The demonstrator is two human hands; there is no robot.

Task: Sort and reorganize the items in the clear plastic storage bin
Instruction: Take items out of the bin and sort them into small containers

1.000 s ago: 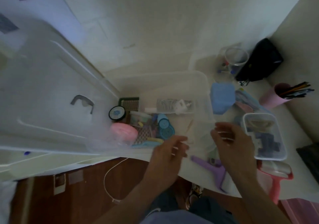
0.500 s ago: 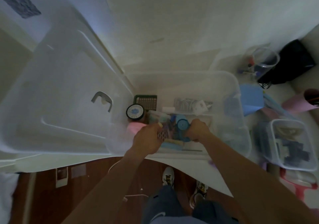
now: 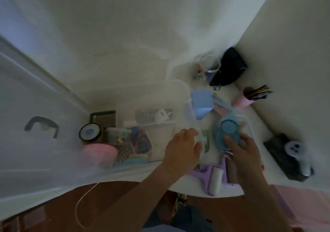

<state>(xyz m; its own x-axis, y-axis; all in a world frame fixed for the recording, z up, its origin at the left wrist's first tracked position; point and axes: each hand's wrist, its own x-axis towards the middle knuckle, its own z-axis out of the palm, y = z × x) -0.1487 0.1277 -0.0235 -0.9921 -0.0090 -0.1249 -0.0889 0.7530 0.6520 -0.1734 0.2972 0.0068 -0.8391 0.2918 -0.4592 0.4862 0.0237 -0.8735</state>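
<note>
The clear plastic storage bin (image 3: 178, 95) was shown as a translucent, round-cornered tub on a white tabletop (image 3: 257, 124), with a large translucent lid (image 3: 35, 92), bearing a grey curved handle mark, seen to the bin's left. Inside the bin, a green grid-patterned tray (image 3: 104, 119), a round black-rimmed tin (image 3: 89, 132), a soft pink rounded object (image 3: 100, 154) and a small clear box of mixed coloured pieces (image 3: 130, 142) were grouped at its left end; a blurred clear packet (image 3: 153, 116) lay against its far wall. Just right of the bin, a blue paper block (image 3: 201, 104) was visible, and farther right a pink cup of pencils (image 3: 243, 98), a clear jar (image 3: 209, 67) and a black pouch (image 3: 228, 67) stood near the pale wall corner. A lilac lint roller (image 3: 212, 176) lay in front of the bin's right end, above a brown floor. The left hand (image 3: 182, 149) was placed at the bin's right rim, fingers curled over clear plastic there; what exactly was gripped could not be told. The right hand (image 3: 244, 151) was held right of the bin, its fingers wrapped around a round blue disc-shaped container (image 3: 226, 133).
</note>
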